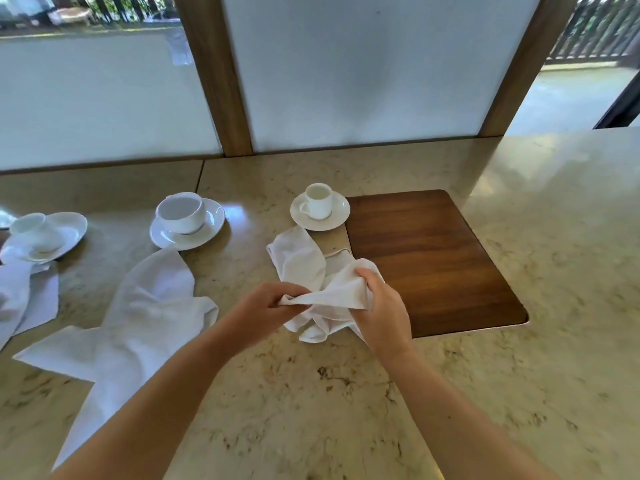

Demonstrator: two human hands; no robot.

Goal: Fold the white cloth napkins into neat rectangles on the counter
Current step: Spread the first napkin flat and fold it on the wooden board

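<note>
We find both the left hand (277, 299) and right hand (375, 299) gripping a bunched napkin (325, 296) just above the tabletop (346, 393), and we judge its far tail could snag the near cup (318, 201) if lifted.

A beige marbled counter (519, 237) is seen filling the lower frame, and daylight is being reflected in its polish. A dark wooden panel (433, 258) is set into it right of centre. Frosted glass panes (363, 71) are being divided by wooden posts (214, 74) above. Dark railings (602, 26) are glimpsed at upper right.
</note>
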